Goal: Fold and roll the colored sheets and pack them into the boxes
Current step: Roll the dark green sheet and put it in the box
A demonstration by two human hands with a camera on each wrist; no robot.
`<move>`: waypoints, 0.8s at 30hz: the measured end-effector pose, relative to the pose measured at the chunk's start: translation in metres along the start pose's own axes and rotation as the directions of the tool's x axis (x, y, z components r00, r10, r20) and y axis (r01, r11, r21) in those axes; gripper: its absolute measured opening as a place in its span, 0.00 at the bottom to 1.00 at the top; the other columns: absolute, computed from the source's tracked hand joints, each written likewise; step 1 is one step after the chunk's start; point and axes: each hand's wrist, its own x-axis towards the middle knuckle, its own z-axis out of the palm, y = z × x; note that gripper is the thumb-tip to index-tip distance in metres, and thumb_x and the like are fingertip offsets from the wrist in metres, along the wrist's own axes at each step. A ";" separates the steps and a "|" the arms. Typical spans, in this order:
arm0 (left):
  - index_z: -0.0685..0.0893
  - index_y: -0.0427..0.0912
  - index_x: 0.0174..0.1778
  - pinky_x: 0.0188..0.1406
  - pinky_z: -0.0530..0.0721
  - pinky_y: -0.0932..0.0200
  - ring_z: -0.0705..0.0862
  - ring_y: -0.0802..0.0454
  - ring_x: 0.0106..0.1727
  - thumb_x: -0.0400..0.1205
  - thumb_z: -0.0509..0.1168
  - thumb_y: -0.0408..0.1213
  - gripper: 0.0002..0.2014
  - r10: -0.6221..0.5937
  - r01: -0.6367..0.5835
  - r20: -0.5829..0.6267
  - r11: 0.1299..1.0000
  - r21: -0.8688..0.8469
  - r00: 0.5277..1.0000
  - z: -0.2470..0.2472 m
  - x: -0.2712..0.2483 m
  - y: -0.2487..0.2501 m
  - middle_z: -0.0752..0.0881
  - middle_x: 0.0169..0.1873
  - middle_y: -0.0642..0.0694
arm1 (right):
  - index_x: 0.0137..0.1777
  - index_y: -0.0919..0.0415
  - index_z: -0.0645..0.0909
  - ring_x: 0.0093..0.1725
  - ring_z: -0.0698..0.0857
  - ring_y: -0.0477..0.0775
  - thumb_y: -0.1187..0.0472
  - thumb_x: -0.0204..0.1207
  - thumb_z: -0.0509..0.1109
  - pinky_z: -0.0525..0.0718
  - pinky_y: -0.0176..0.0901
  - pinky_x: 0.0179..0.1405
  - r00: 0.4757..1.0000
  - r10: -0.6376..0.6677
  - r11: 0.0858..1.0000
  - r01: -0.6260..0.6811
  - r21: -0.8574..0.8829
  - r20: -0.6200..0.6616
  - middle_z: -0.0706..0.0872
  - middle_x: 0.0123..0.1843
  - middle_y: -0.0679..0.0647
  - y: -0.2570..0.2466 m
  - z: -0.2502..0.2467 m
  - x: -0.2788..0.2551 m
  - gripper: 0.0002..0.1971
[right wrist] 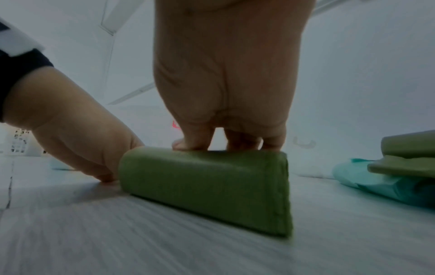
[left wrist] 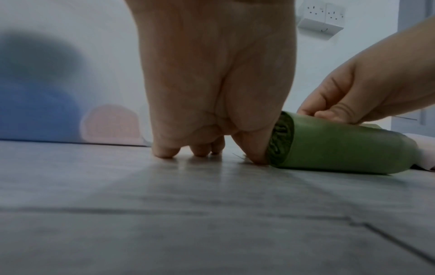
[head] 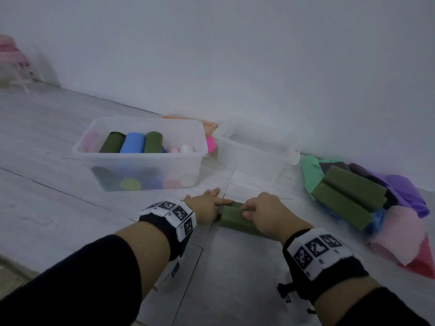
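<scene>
While the green roll [head: 237, 217] lies on the floor just before the filled box [head: 138, 154], its long axis runs hand to hand: left hand [head: 207, 205] flat-fingered against one end, right hand [head: 266, 211] curled over its top.

Person, two arms and two bare hands in view. Left hand [head: 207, 204] and right hand [head: 268, 212]: no gloves, no rings seen. Sleeves [head: 70, 274]: black, long, pushed up the forearms. Wrist bands [head: 317, 257]: black fabric, one per wrist, each carried a row of white squares printed with black block-pattern markers. Right band showed a black strap end at lower frame.
</scene>
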 end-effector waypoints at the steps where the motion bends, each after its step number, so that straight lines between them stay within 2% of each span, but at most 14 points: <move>1: 0.53 0.69 0.80 0.75 0.46 0.27 0.42 0.50 0.84 0.88 0.53 0.43 0.27 0.002 -0.002 0.002 1.000 0.004 1.000 0.000 0.001 0.000 0.41 0.84 0.52 | 0.61 0.53 0.84 0.60 0.79 0.57 0.55 0.80 0.67 0.77 0.43 0.59 0.998 0.009 1.000 -0.007 0.022 -0.061 0.80 0.60 0.57 -0.002 -0.001 0.002 0.12; 3: 0.54 0.69 0.80 0.75 0.46 0.26 0.42 0.50 0.84 0.87 0.54 0.44 0.27 0.009 -0.009 0.003 1.000 -0.004 1.000 -0.001 0.001 0.000 0.41 0.84 0.52 | 0.53 0.56 0.84 0.54 0.80 0.54 0.59 0.78 0.70 0.76 0.39 0.51 0.991 0.028 0.997 -0.019 0.075 -0.128 0.83 0.57 0.56 -0.004 0.000 0.004 0.07; 5: 0.55 0.69 0.79 0.75 0.45 0.26 0.42 0.50 0.84 0.86 0.54 0.43 0.27 0.012 -0.012 -0.004 0.999 -0.037 1.000 0.000 0.002 0.000 0.42 0.84 0.52 | 0.51 0.56 0.85 0.53 0.81 0.52 0.58 0.78 0.70 0.77 0.39 0.52 0.991 0.012 0.999 -0.005 0.054 -0.131 0.84 0.54 0.53 -0.004 0.001 0.003 0.06; 7: 0.56 0.68 0.79 0.75 0.44 0.26 0.42 0.51 0.84 0.86 0.54 0.42 0.27 0.017 -0.017 -0.007 0.998 -0.064 1.000 0.000 0.002 -0.001 0.42 0.84 0.53 | 0.57 0.54 0.85 0.54 0.79 0.52 0.50 0.74 0.73 0.76 0.41 0.51 0.994 -0.030 0.999 0.034 0.031 -0.102 0.80 0.50 0.49 0.000 0.002 -0.003 0.14; 9: 0.56 0.67 0.80 0.76 0.44 0.26 0.42 0.51 0.84 0.87 0.53 0.44 0.26 0.027 -0.028 -0.013 0.997 -0.077 1.000 0.001 0.002 -0.002 0.42 0.84 0.54 | 0.68 0.49 0.79 0.56 0.75 0.52 0.44 0.69 0.76 0.76 0.43 0.54 0.996 -0.078 0.992 0.073 -0.098 -0.045 0.75 0.54 0.49 0.005 0.005 -0.007 0.27; 12: 0.54 0.63 0.81 0.77 0.45 0.27 0.44 0.51 0.84 0.87 0.53 0.44 0.27 0.017 -0.017 -0.009 0.997 -0.077 1.000 0.000 0.000 0.000 0.43 0.84 0.54 | 0.73 0.47 0.73 0.60 0.74 0.54 0.52 0.74 0.72 0.76 0.47 0.59 0.993 -0.113 0.961 0.100 -0.258 -0.037 0.75 0.61 0.52 0.006 0.008 -0.005 0.26; 13: 0.53 0.60 0.82 0.78 0.47 0.29 0.47 0.50 0.84 0.87 0.54 0.42 0.28 0.009 -0.011 -0.021 0.996 -0.090 1.000 -0.001 -0.002 0.001 0.46 0.84 0.52 | 0.72 0.48 0.73 0.60 0.75 0.55 0.54 0.76 0.70 0.76 0.46 0.59 0.992 -0.117 0.962 0.103 -0.254 -0.042 0.76 0.62 0.53 0.006 0.008 -0.004 0.24; 15: 0.52 0.52 0.83 0.79 0.58 0.40 0.61 0.45 0.81 0.86 0.57 0.39 0.30 -0.024 0.011 -0.098 0.991 -0.135 0.995 -0.004 -0.007 0.004 0.58 0.82 0.44 | 0.72 0.52 0.73 0.61 0.77 0.56 0.56 0.77 0.69 0.75 0.45 0.59 0.995 -0.088 0.980 0.080 -0.181 -0.038 0.78 0.64 0.54 0.007 0.007 -0.002 0.23; 17: 0.61 0.41 0.80 0.70 0.71 0.53 0.73 0.42 0.72 0.84 0.58 0.34 0.27 -0.099 0.049 -0.236 0.976 -0.210 0.967 -0.009 -0.011 0.006 0.72 0.73 0.38 | 0.73 0.55 0.71 0.61 0.78 0.54 0.55 0.78 0.69 0.75 0.43 0.59 0.999 -0.037 0.998 0.035 -0.051 -0.032 0.80 0.66 0.54 0.010 0.006 -0.004 0.24; 19: 0.75 0.36 0.65 0.53 0.77 0.57 0.80 0.44 0.59 0.82 0.59 0.32 0.15 -0.201 0.107 -0.359 0.958 -0.265 0.911 -0.010 -0.021 0.010 0.80 0.60 0.40 | 0.71 0.55 0.72 0.54 0.78 0.51 0.55 0.78 0.68 0.74 0.39 0.53 0.999 0.002 1.000 -0.001 0.016 -0.034 0.81 0.64 0.54 0.012 0.009 -0.007 0.22; 20: 0.79 0.36 0.57 0.47 0.76 0.59 0.81 0.46 0.53 0.82 0.60 0.34 0.10 -0.223 0.137 -0.355 0.958 -0.250 0.908 -0.009 -0.025 0.014 0.82 0.53 0.42 | 0.69 0.55 0.73 0.51 0.77 0.50 0.54 0.78 0.67 0.73 0.39 0.50 0.999 0.016 1.000 -0.015 0.010 -0.039 0.82 0.61 0.53 0.012 0.012 -0.008 0.20; 21: 0.80 0.36 0.50 0.42 0.76 0.60 0.82 0.48 0.47 0.83 0.60 0.36 0.08 -0.209 0.144 -0.299 0.964 -0.226 0.931 -0.007 -0.030 0.020 0.82 0.46 0.44 | 0.67 0.56 0.73 0.48 0.76 0.49 0.54 0.79 0.67 0.73 0.38 0.47 0.998 0.033 0.999 -0.033 0.002 -0.045 0.82 0.58 0.53 0.012 0.015 -0.007 0.19; 22: 0.81 0.36 0.43 0.37 0.77 0.62 0.84 0.49 0.42 0.83 0.60 0.39 0.11 -0.181 0.132 -0.210 0.964 -0.231 0.961 -0.003 -0.032 0.026 0.83 0.40 0.44 | 0.66 0.57 0.73 0.46 0.76 0.49 0.53 0.79 0.66 0.73 0.39 0.45 0.997 0.059 0.998 -0.058 0.009 -0.046 0.81 0.54 0.52 0.012 0.017 -0.007 0.17; 24: 0.81 0.38 0.37 0.28 0.81 0.62 0.88 0.51 0.36 0.83 0.60 0.44 0.15 -0.152 0.115 -0.058 0.906 -0.406 0.987 0.006 -0.036 0.039 0.85 0.34 0.43 | 0.62 0.59 0.76 0.44 0.77 0.50 0.52 0.80 0.66 0.74 0.39 0.42 0.995 0.102 0.992 -0.100 0.076 -0.015 0.79 0.48 0.51 0.010 0.019 -0.007 0.15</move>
